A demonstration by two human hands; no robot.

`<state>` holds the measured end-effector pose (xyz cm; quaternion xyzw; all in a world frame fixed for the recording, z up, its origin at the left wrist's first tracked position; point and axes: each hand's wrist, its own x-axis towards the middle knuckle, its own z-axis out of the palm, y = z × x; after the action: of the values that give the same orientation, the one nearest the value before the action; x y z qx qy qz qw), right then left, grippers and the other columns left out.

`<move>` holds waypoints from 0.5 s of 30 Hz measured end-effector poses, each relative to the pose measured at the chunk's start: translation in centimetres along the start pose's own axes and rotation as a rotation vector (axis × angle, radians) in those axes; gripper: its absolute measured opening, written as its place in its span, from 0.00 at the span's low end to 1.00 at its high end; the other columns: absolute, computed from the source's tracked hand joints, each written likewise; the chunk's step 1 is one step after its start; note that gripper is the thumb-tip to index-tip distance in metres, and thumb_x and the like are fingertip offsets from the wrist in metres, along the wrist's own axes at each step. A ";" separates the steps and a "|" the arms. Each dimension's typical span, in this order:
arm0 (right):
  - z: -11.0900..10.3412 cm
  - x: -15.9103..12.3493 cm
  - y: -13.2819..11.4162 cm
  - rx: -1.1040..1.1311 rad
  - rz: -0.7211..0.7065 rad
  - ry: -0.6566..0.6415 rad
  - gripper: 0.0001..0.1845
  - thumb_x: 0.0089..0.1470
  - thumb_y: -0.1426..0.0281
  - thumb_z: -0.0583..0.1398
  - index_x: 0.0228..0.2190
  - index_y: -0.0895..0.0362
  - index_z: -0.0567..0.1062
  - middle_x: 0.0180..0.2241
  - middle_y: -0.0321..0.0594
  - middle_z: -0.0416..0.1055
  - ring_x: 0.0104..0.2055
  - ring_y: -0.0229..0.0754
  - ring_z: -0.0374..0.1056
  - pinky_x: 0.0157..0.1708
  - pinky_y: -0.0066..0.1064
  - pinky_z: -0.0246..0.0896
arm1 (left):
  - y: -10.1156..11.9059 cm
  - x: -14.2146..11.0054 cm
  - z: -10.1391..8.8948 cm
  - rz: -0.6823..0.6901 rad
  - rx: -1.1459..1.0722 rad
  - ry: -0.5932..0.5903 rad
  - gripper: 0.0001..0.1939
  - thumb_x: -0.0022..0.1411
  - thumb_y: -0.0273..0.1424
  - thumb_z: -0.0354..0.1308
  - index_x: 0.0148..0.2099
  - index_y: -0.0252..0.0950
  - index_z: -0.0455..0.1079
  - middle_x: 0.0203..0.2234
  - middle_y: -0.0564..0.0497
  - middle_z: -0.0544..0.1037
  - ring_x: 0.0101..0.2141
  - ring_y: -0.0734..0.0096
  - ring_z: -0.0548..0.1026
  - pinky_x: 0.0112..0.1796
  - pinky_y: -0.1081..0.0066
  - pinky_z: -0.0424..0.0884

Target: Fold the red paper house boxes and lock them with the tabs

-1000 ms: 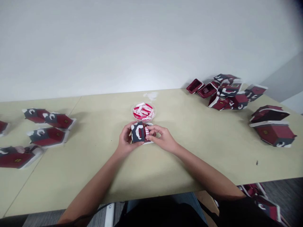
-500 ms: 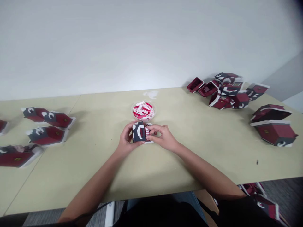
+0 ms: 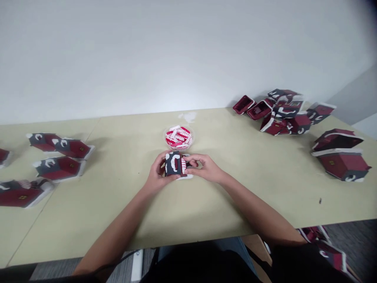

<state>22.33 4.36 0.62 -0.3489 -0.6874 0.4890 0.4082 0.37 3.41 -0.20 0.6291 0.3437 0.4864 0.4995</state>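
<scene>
Both hands hold a small paper house model point(image 3: 175, 164) at the middle of the table, its dark grey roof marked with white snow shapes. My left hand point(image 3: 159, 171) grips its left side. My right hand point(image 3: 200, 167) presses its fingertips against the right side, beside a red-and-white striped paper strip point(image 3: 183, 165). A white paper base point(image 3: 186, 177) shows beneath the model. Just beyond my hands stands a clear round tub point(image 3: 178, 137) holding red-and-white paper pieces.
Several paper houses point(image 3: 59, 168) lie on the beige table point(image 3: 206, 204) at left. A heap of red and grey paper houses point(image 3: 282, 114) lies at back right, with larger ones point(image 3: 341, 165) nearer the right edge. More point(image 3: 324, 247) lie on the floor below.
My right hand has shifted slightly rightward along the model, its fingers flatter against the side. The model sits a little more squarely between my hands, and the view has tilted slightly.
</scene>
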 end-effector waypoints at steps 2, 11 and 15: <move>0.0 0.0 -0.2 -0.011 0.010 -0.004 0.23 0.46 0.57 0.69 0.40 0.58 0.79 0.23 0.28 0.50 0.26 0.33 0.50 0.29 0.28 0.49 | 0.0 0.0 0.1 -0.011 -0.010 -0.008 0.42 0.45 0.31 0.75 0.61 0.39 0.62 0.58 0.40 0.69 0.57 0.51 0.69 0.53 0.59 0.69; -0.4 0.5 -0.6 0.009 0.049 -0.064 0.21 0.45 0.56 0.69 0.36 0.58 0.76 0.23 0.27 0.48 0.26 0.33 0.46 0.28 0.28 0.45 | 0.6 0.0 0.4 -0.069 -0.005 -0.001 0.41 0.45 0.32 0.74 0.60 0.39 0.62 0.58 0.40 0.68 0.57 0.51 0.69 0.51 0.61 0.70; -0.4 0.5 -0.7 0.030 0.047 -0.075 0.19 0.45 0.57 0.69 0.34 0.58 0.75 0.24 0.28 0.51 0.26 0.33 0.48 0.29 0.28 0.46 | 0.5 0.0 0.4 -0.062 -0.001 -0.022 0.42 0.46 0.32 0.74 0.61 0.39 0.61 0.58 0.39 0.69 0.57 0.51 0.69 0.52 0.60 0.70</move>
<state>22.38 4.73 1.50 -0.3401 -0.6864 0.5214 0.3760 0.68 3.20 0.28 0.6231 0.3574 0.4640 0.5185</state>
